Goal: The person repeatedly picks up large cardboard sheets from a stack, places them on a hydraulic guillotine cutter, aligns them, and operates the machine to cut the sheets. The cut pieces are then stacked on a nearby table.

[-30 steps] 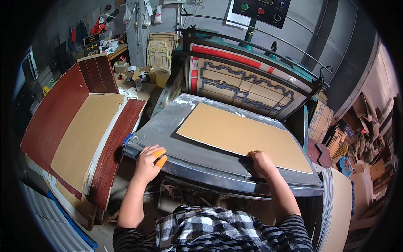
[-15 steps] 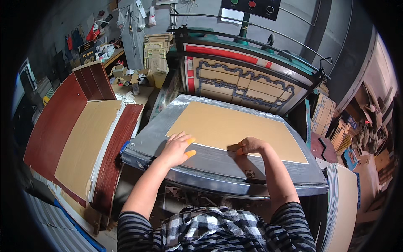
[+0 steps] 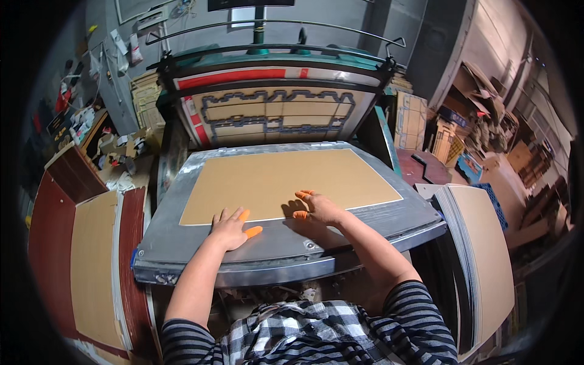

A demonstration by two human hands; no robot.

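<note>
A tan cardboard sheet (image 3: 267, 179) lies flat on the grey metal bed (image 3: 274, 243) of a press. My left hand (image 3: 230, 231) is open, fingers spread, at the sheet's front edge left of its middle. Further right, my right hand (image 3: 323, 210) is held over the same front edge, with thumb and fingers apart and nothing between them. Orange covers sit on the thumb and a finger or more of each hand. Behind the sheet stands the press's upright plate, bearing a die board (image 3: 277, 115) with dark padded outlines.
Tan sheets (image 3: 486, 261) are stacked at the right, beside the bed. On the left, another tan sheet (image 3: 94, 261) lies among dark red boards (image 3: 52, 261). A metal rail (image 3: 274, 24) runs above the press. Cardboard scraps (image 3: 486, 103) are piled at the far right.
My view has turned to the right, so the press appears further left. My right hand's curled fingers have stretched out over the sheet's edge. The left hand stays at that edge.
</note>
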